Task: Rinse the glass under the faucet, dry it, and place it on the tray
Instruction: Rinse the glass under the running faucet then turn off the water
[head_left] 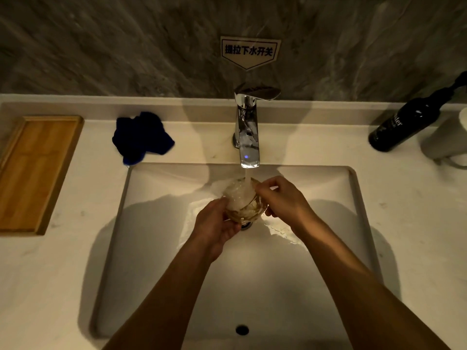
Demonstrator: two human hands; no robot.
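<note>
A clear, rounded drinking glass [241, 202] sits at frame centre over the white rectangular basin [328, 198], filled with frothing water from the chrome faucet [247, 130] above. The left hand [217, 227] cups its base; the right hand [284, 199] pinches its rim. At left on the pale tabletop [96, 188] lie a crumpled dark blue cloth [141, 137] and a rectangular wooden tray [35, 173]; a black bottle [409, 120] stands upper right.

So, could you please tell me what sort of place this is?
Most likely a bathroom washstand: a white sink set in a pale counter, a chrome faucet running onto the glass, and a dark pump bottle.
</note>
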